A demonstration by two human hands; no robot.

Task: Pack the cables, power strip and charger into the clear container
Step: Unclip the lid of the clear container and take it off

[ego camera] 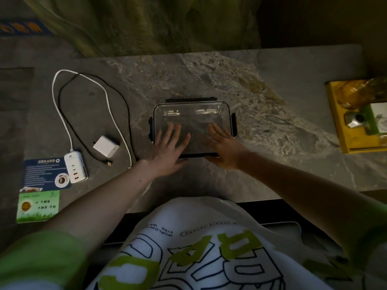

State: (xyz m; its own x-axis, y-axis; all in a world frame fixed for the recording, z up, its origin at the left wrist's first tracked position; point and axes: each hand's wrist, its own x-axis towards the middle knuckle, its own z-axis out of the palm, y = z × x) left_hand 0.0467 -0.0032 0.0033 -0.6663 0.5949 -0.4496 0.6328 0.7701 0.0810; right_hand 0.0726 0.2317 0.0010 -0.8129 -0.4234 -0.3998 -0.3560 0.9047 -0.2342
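A clear container [191,110] with dark clips sits on the marble tabletop, its lid on. My left hand [168,146] lies flat on the lid's near left part, fingers spread. My right hand [223,144] rests flat on the near right part, thumb at the front edge. To the left lie a white charger [106,146], a white power strip [75,169] with its white cord [62,114] looping back, and a black cable [125,107] ending in a USB plug [109,163].
A blue card [41,174] lies under the power strip and a green card [37,206] sits near the table's front left corner. A yellow box [354,122] with small items stands at the right edge. Green fabric hangs behind the table.
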